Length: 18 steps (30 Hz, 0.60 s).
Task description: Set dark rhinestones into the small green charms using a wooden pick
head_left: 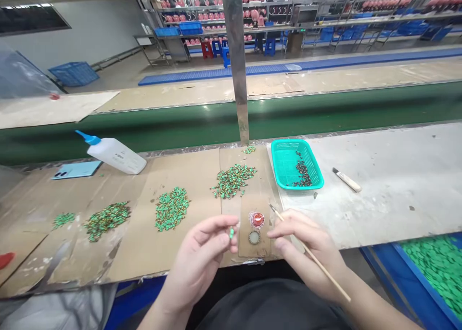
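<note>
My left hand [202, 257] pinches a tiny green piece [231, 232] between thumb and fingers, just above the near edge of the bench. My right hand [306, 248] grips a thin wooden stick [310, 254] whose tip points toward a red bottle cap [257, 219] and a second, greyish cap [254, 237]; both caps rest on a cardboard strip [252, 200] between my hands. Several heaps of small green pieces lie on cardboard ahead: one heap [233, 179] in the middle, another [172, 208] left of it, and a third [107, 217] further left.
A teal mesh basket [288, 162] with dark bits stands right of the heaps, with a small knife [347, 179] beside it. A white glue bottle [114, 154] with a blue nozzle and a phone [76, 170] lie at left. A metal post [238, 65] rises behind; a blue bin [433, 272] of green discs sits at lower right.
</note>
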Tool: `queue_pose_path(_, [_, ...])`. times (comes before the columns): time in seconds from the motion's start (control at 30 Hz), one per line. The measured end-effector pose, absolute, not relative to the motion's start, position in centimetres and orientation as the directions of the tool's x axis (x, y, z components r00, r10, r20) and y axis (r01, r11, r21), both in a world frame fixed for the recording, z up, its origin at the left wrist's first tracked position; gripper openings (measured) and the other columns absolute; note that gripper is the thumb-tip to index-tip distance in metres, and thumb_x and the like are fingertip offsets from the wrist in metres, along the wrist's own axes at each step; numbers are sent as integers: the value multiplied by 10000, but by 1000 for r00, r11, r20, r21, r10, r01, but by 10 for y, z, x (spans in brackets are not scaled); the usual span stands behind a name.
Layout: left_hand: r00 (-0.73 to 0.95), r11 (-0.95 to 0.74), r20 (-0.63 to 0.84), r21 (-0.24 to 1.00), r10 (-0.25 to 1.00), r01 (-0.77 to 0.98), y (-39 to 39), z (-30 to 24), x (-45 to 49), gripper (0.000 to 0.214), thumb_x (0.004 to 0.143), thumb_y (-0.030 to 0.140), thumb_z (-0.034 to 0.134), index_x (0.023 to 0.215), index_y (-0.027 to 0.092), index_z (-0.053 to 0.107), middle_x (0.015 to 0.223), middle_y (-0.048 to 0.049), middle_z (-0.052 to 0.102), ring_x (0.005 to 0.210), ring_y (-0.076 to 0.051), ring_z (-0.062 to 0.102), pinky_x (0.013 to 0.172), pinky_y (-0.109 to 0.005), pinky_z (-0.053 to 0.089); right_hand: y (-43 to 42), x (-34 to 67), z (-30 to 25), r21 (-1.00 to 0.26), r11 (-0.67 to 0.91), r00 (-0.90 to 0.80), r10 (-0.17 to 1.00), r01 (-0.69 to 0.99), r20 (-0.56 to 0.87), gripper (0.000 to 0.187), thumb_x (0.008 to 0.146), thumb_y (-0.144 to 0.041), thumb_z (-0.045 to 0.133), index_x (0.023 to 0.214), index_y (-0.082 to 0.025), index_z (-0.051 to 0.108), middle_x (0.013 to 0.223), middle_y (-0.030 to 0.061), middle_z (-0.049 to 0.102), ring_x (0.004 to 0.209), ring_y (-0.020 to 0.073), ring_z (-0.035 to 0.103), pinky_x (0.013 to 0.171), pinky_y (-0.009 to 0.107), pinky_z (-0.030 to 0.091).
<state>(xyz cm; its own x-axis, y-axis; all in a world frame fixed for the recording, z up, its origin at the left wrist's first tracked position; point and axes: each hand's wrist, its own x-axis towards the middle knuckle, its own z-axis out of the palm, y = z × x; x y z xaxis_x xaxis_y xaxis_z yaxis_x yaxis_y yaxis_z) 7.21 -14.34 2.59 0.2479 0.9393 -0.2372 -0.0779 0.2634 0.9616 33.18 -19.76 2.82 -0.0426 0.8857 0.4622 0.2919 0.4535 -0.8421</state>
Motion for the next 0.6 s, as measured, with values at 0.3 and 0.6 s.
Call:
queue_pose_path(0.3, [398,402,-312,900,863,-166,-156,27,99,461,822,631,1050,877,194,916,558,-4,693,474,-110,574,495,-213,491,-187,314,33,-816,534,-117,845,223,521,368,1016,-54,761,1309,-264,835,1052,52,781,934,198,780,841,301,678])
queue_pose_path(0.6, [278,351,-307,928,910,-124,-161,27,100,460,809,620,1045,829,193,875,579,7,658,542,-139,566,535,-243,523,-183,314,29,-890,417,-75,909,181,411,197,1054,-94,756,1101,-263,848,981,25,797,896,187,793,842,306,665])
